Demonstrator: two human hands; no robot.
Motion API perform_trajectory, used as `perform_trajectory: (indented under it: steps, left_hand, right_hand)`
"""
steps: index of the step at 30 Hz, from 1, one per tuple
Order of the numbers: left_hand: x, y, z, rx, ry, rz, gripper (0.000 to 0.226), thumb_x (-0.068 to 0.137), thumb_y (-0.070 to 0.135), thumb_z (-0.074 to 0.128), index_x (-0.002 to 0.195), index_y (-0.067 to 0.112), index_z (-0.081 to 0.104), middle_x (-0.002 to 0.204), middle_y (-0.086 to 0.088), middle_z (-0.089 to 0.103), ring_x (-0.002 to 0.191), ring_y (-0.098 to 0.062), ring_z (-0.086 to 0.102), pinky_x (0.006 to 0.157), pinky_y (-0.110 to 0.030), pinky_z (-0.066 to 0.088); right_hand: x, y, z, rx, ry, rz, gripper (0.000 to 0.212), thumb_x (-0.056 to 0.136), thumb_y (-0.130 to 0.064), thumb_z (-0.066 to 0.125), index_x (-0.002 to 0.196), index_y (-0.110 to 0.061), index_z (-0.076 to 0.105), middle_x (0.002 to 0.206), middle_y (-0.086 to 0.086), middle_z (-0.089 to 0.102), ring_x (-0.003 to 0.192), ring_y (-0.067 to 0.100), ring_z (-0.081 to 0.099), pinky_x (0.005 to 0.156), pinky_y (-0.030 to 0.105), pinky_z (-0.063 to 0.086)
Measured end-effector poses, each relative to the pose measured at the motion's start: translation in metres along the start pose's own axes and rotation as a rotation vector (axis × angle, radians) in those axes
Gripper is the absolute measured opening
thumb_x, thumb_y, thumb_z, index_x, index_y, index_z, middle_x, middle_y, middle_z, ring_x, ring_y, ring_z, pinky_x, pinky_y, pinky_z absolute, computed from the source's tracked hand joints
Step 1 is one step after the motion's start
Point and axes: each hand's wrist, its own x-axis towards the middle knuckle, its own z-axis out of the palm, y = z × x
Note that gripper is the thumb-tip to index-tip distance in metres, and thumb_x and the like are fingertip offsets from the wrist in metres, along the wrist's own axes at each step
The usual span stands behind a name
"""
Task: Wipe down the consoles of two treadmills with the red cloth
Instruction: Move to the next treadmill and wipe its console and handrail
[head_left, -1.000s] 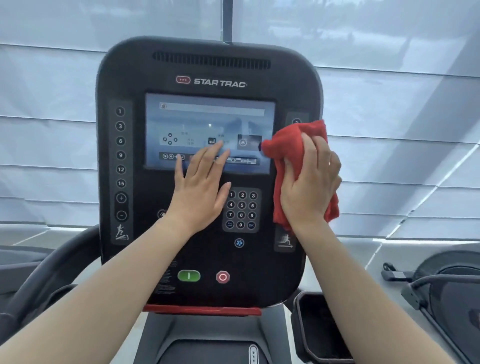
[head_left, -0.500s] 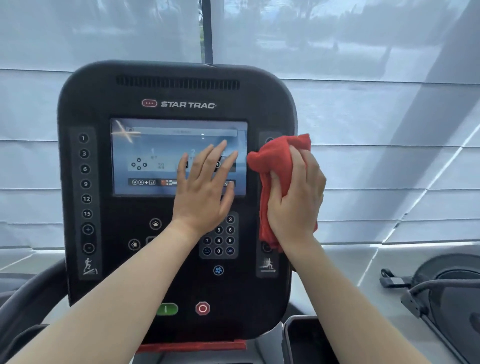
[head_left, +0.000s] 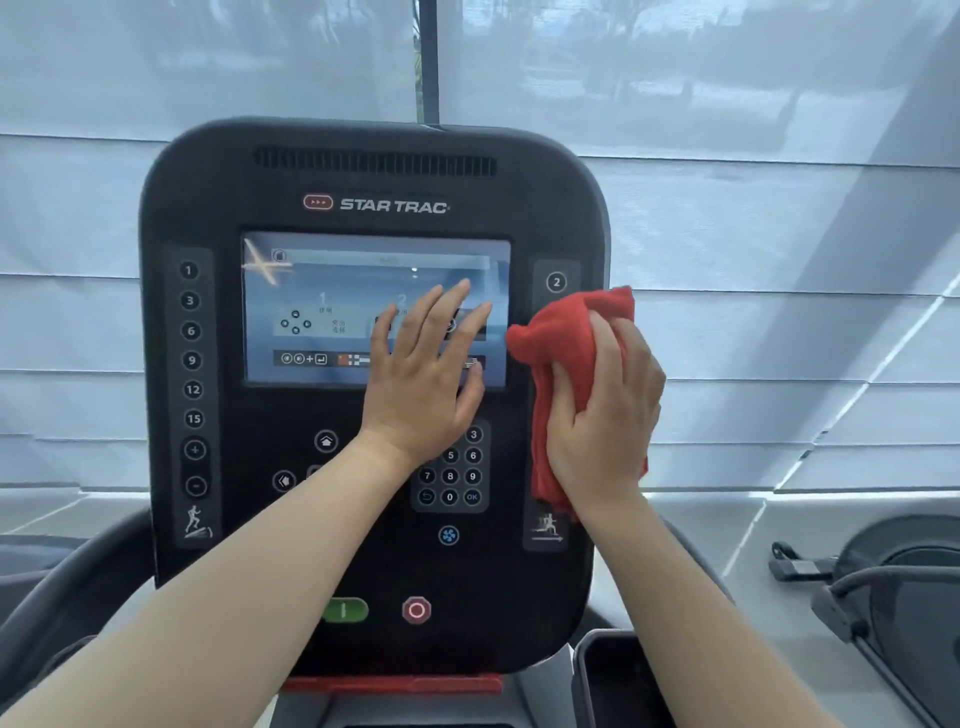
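Gripping red cloth (head_left: 563, 345) w/ R hand (head_left: 608, 415)

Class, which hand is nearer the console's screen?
Left. The left hand spreads over the screen's lower right part; the right hand, gripping the red cloth, is beyond its right edge.

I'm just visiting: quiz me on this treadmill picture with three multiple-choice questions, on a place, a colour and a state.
1. Where is the red cloth pressed? A) left number column B) the console's right edge C) fan button
2. What colour is the octagon button beside the green button? A) blue B) yellow C) red
3. How is the left hand? A) flat on the screen, fingers straight B) gripping the cloth C) a fist
Answers: 1 B, the right hand holds it there; 2 C, it shows red; 3 A, it grasps nothing.
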Motion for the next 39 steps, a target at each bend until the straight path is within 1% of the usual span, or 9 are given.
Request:
perform_trajectory:
  steps: [4, 10, 15, 19, 22, 24, 28, 33, 39]
  left_hand:
    - [0.02, -0.002, -0.012, 0.009, 0.03, 0.037, 0.054, 0.082, 0.031, 0.047, 0.134, 0.019, 0.043, 0.143, -0.004, 0.04, 0.129, -0.021, 0.034, 0.105, -0.048, 0.021]
    - [0.101, -0.018, -0.034, 0.013, 0.026, -0.028, 0.056, 0.085, 0.035, 0.044, 0.139, 0.02, 0.037, 0.149, -0.003, 0.03, 0.135, -0.022, 0.021, 0.109, -0.053, 0.014]
    - [0.116, -0.028, -0.028, 0.029, 0.014, -0.051, 0.055, 0.088, 0.035, 0.039, 0.141, 0.024, 0.032, 0.15, -0.001, 0.027, 0.137, -0.024, 0.02, 0.109, -0.054, 0.01]
    - [0.114, -0.03, -0.026, 0.014, 0.029, -0.04, 0.055, 0.088, 0.034, 0.039, 0.141, 0.024, 0.033, 0.151, -0.002, 0.026, 0.138, -0.023, 0.019, 0.109, -0.052, 0.011]
    - [0.114, -0.028, -0.027, 0.0, 0.028, -0.039, 0.054, 0.088, 0.034, 0.039, 0.141, 0.023, 0.034, 0.151, -0.002, 0.027, 0.138, -0.023, 0.019, 0.109, -0.052, 0.011]
    - [0.113, -0.028, -0.027, -0.016, 0.013, -0.046, 0.054, 0.089, 0.033, 0.038, 0.142, 0.023, 0.033, 0.152, -0.002, 0.024, 0.139, -0.022, 0.016, 0.11, -0.051, 0.009]
    - [0.108, -0.028, -0.031, -0.033, -0.011, -0.039, 0.054, 0.089, 0.035, 0.038, 0.141, 0.023, 0.033, 0.153, -0.001, 0.022, 0.14, -0.021, 0.016, 0.11, -0.052, 0.009]
    - [0.064, -0.019, -0.032, -0.061, -0.008, -0.018, 0.053, 0.087, 0.035, 0.04, 0.138, 0.021, 0.038, 0.149, -0.002, 0.031, 0.135, -0.021, 0.026, 0.109, -0.054, 0.018]
    - [-0.044, 0.003, -0.022, -0.056, -0.208, -0.003, 0.055, 0.088, 0.036, 0.037, 0.14, 0.02, 0.035, 0.151, -0.003, 0.028, 0.137, -0.02, 0.023, 0.11, -0.052, 0.019]
  right_hand:
    - [0.046, -0.009, 0.003, 0.022, 0.007, -0.031, 0.042, 0.092, -0.029, 0.052, 0.132, -0.019, 0.047, 0.136, 0.003, 0.044, 0.119, 0.028, 0.043, 0.092, 0.04, 0.034]
    - [0.115, -0.021, 0.009, 0.026, -0.01, -0.068, 0.045, 0.093, -0.035, 0.047, 0.136, -0.022, 0.042, 0.139, 0.0, 0.041, 0.12, 0.027, 0.039, 0.09, 0.045, 0.04]
    - [0.102, -0.016, 0.009, 0.036, 0.009, -0.098, 0.043, 0.093, -0.033, 0.047, 0.134, -0.02, 0.045, 0.136, 0.001, 0.044, 0.119, 0.026, 0.041, 0.092, 0.044, 0.039]
    - [0.078, -0.008, 0.006, 0.031, -0.004, -0.1, 0.04, 0.093, -0.03, 0.051, 0.132, -0.02, 0.047, 0.135, 0.001, 0.044, 0.119, 0.024, 0.04, 0.094, 0.035, 0.032]
    - [0.1, -0.009, 0.008, 0.088, 0.012, -0.091, 0.04, 0.092, -0.029, 0.051, 0.13, -0.017, 0.048, 0.134, 0.003, 0.046, 0.119, 0.025, 0.043, 0.092, 0.02, 0.024]
    - [0.112, -0.009, 0.01, 0.111, 0.019, -0.088, 0.041, 0.092, -0.028, 0.05, 0.13, -0.015, 0.048, 0.133, 0.003, 0.047, 0.12, 0.025, 0.044, 0.09, 0.015, 0.022]
    - [0.082, -0.004, 0.004, 0.09, -0.009, -0.101, 0.041, 0.093, -0.029, 0.049, 0.132, -0.016, 0.046, 0.135, 0.004, 0.045, 0.122, 0.025, 0.042, 0.096, 0.021, 0.024]
    - [-0.023, 0.017, -0.009, 0.046, -0.077, -0.083, 0.043, 0.092, -0.029, 0.05, 0.132, -0.016, 0.045, 0.135, 0.005, 0.042, 0.119, 0.03, 0.041, 0.102, 0.037, 0.029]
    - [-0.092, 0.022, -0.022, -0.064, -0.164, -0.073, 0.039, 0.091, -0.031, 0.047, 0.129, -0.025, 0.041, 0.135, 0.0, 0.037, 0.117, 0.034, 0.04, 0.097, 0.047, 0.031]
